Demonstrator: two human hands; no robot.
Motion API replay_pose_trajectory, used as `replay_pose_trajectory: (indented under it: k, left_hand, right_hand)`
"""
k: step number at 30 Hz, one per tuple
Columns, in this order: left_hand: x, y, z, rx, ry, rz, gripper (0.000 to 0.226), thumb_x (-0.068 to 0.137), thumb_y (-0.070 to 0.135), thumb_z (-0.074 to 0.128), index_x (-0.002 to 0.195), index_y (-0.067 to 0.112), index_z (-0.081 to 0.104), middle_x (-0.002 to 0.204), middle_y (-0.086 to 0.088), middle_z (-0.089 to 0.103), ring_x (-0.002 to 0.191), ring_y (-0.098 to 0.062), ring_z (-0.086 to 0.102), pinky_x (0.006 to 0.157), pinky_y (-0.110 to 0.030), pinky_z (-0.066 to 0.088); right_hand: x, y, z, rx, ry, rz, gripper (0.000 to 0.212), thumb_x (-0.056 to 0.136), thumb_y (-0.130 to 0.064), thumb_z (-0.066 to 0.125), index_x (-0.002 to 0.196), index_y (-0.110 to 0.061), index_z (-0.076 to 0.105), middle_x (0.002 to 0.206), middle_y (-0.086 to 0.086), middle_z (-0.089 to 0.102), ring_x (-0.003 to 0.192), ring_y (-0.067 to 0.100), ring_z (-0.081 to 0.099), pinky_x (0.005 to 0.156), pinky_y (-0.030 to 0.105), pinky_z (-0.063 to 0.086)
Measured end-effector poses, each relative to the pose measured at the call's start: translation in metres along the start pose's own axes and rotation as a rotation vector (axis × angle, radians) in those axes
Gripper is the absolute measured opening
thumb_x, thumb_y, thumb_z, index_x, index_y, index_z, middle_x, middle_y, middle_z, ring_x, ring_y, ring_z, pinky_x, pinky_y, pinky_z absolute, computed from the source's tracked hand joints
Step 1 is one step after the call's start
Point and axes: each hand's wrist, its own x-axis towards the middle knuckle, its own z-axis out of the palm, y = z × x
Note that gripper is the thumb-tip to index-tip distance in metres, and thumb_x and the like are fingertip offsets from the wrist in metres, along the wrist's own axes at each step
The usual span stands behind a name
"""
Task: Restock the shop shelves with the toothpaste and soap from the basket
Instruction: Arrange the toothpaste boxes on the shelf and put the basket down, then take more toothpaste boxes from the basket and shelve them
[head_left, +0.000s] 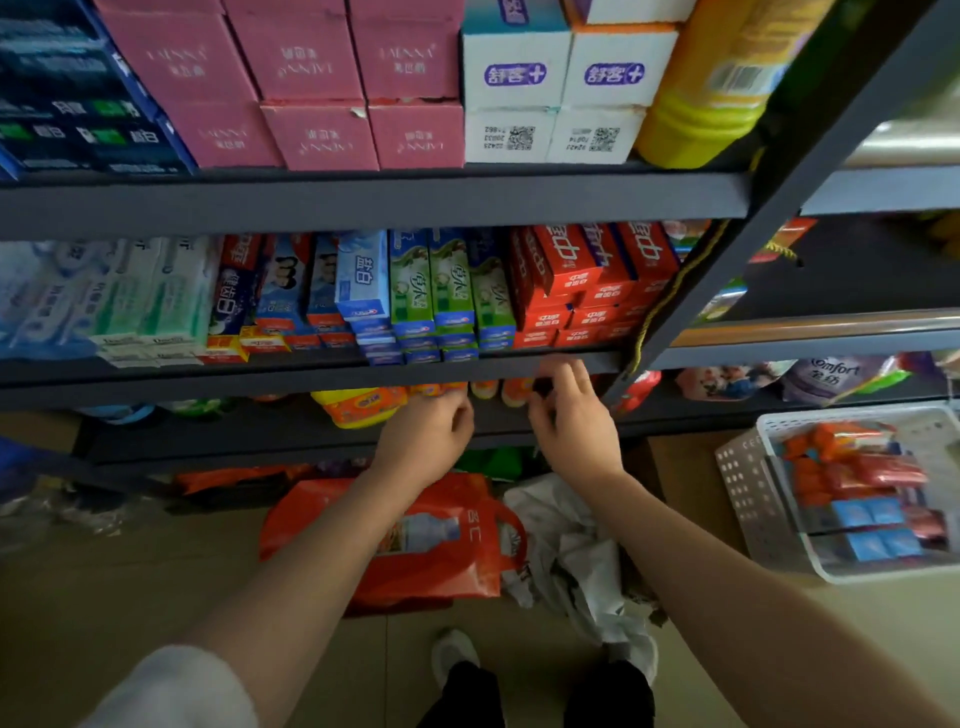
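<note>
Toothpaste boxes (452, 291) were stacked along the middle shelf (311, 371), with larger cartons (322, 88) ranged on the shelf above. A basket (852, 493) of packets was set at the right, beside the shelving.

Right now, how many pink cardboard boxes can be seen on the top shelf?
6 pink cardboard boxes: three in the upper row, three in the lower row beneath them. More may be hidden behind them or above the frame.
</note>
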Motion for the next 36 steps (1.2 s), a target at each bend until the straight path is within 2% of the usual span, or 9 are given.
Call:
replay_pose_trajectory:
  k: [6, 10, 17, 20, 22, 26, 30, 33, 36]
  left_hand:
    - [-0.003, 0.077, 0.058, -0.028, -0.224, 0.061, 0.014, 0.087, 0.022, 0.050, 0.092, 0.019, 0.063, 0.083, -0.008, 0.069, 0.077, -0.030, 0.063, 0.060, -0.036, 0.048]
    - [0.002, 0.155, 0.102, -0.046, -0.388, 0.178, 0.016, 0.090, 0.021, 0.046, 0.092, 0.018, 0.062, 0.079, -0.001, 0.065, 0.073, -0.024, 0.058, 0.057, -0.029, 0.038]
    - [0.014, 0.284, 0.191, -0.051, -0.575, 0.244, 0.020, 0.090, 0.023, 0.046, 0.101, 0.020, 0.062, 0.099, -0.003, 0.067, 0.090, -0.023, 0.061, 0.075, -0.030, 0.049]
    - [0.024, 0.325, 0.226, -0.030, -0.599, 0.257, 0.023, 0.092, 0.022, 0.045, 0.109, 0.017, 0.060, 0.109, -0.002, 0.062, 0.096, -0.018, 0.057, 0.068, -0.021, 0.036]
    - [0.029, 0.343, 0.248, -0.038, -0.628, 0.207, 0.023, 0.092, 0.022, 0.045, 0.110, 0.017, 0.059, 0.110, -0.001, 0.060, 0.095, -0.017, 0.056, 0.069, -0.021, 0.036]
    - [0.043, 0.362, 0.285, -0.044, -0.675, 0.078, 0.021, 0.091, 0.022, 0.047, 0.108, 0.020, 0.059, 0.107, 0.000, 0.061, 0.086, -0.013, 0.054, 0.072, -0.027, 0.044]
    - [0.058, 0.376, 0.307, -0.081, -0.621, 0.056, 0.027, 0.091, 0.018, 0.047, 0.118, 0.020, 0.051, 0.108, 0.001, 0.060, 0.081, -0.011, 0.050, 0.067, -0.023, 0.035]
    - [0.068, 0.387, 0.323, 0.005, -0.528, 0.116, 0.041, 0.092, 0.021, 0.046, 0.133, 0.022, 0.039, 0.128, 0.000, 0.048, 0.104, -0.018, 0.052, 0.077, -0.028, 0.042]
    - [0.077, 0.397, 0.346, 0.186, -0.461, 0.203, 0.045, 0.091, 0.031, 0.050, 0.134, 0.022, 0.039, 0.131, -0.005, 0.042, 0.118, -0.025, 0.043, 0.090, -0.036, 0.043]
  right_hand:
    - [-0.073, 0.121, -0.053, -0.044, -0.050, 0.253, 0.011, 0.086, -0.009, 0.054, 0.094, -0.007, 0.060, 0.099, 0.011, 0.062, 0.085, 0.036, 0.061, 0.067, 0.039, 0.047]
    - [-0.113, 0.201, -0.099, -0.037, -0.010, 0.492, 0.009, 0.081, -0.003, 0.055, 0.088, -0.002, 0.060, 0.088, 0.019, 0.064, 0.082, 0.039, 0.061, 0.069, 0.042, 0.047]
    - [-0.160, 0.333, -0.170, -0.019, -0.027, 0.778, 0.023, 0.083, -0.004, 0.054, 0.105, 0.000, 0.059, 0.112, 0.025, 0.058, 0.099, 0.039, 0.058, 0.082, 0.041, 0.045]
    - [-0.158, 0.383, -0.183, -0.055, -0.136, 0.747, 0.043, 0.089, -0.007, 0.047, 0.132, -0.008, 0.046, 0.133, 0.023, 0.047, 0.119, 0.038, 0.047, 0.094, 0.039, 0.040]
    - [-0.152, 0.406, -0.184, -0.148, -0.324, 0.661, 0.057, 0.092, -0.011, 0.042, 0.146, -0.021, 0.023, 0.151, 0.014, 0.025, 0.134, 0.033, 0.031, 0.104, 0.040, 0.034]
    - [-0.136, 0.434, -0.178, -0.279, -0.547, 0.519, 0.063, 0.096, -0.022, 0.037, 0.145, -0.040, 0.003, 0.157, 0.001, -0.012, 0.140, 0.030, 0.018, 0.108, 0.045, 0.030]
    - [-0.120, 0.456, -0.180, -0.231, -0.513, 0.476, 0.052, 0.097, -0.041, 0.032, 0.144, -0.042, 0.008, 0.158, 0.000, -0.006, 0.140, 0.029, 0.021, 0.104, 0.046, 0.035]
    - [-0.116, 0.474, -0.187, -0.226, -0.447, 0.505, 0.054, 0.096, -0.043, 0.036, 0.144, -0.037, 0.013, 0.158, 0.003, 0.002, 0.139, 0.029, 0.024, 0.100, 0.046, 0.039]
    - [-0.116, 0.489, -0.193, -0.166, -0.416, 0.550, 0.054, 0.093, -0.042, 0.043, 0.141, -0.026, 0.024, 0.156, 0.006, 0.010, 0.136, 0.031, 0.030, 0.096, 0.047, 0.042]
